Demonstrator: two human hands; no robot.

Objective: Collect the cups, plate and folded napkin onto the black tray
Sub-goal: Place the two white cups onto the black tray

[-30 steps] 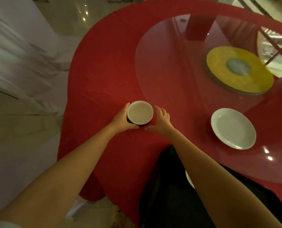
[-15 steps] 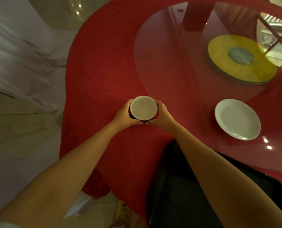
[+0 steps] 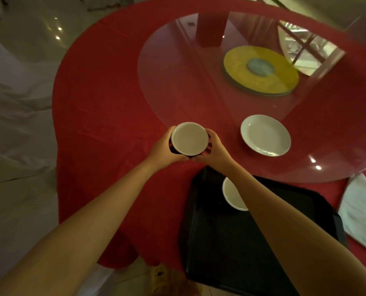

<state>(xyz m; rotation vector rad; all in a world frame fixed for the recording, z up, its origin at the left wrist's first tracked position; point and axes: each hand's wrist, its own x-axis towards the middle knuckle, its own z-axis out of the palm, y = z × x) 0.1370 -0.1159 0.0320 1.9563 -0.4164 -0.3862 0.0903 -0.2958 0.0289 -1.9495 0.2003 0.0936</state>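
One cup down, three things to go.
Both hands, left and right, gripped a cup; another cup sat on the tray; plate and napkin waited.

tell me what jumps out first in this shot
Both hands, the left hand and right hand, cup a white cup over the red tablecloth. Right of it a white plate sits on the glass turntable; nearer, a black tray holds another cup.

Your forearms are bare to the frame edge, and your hands wear no rings or watch.
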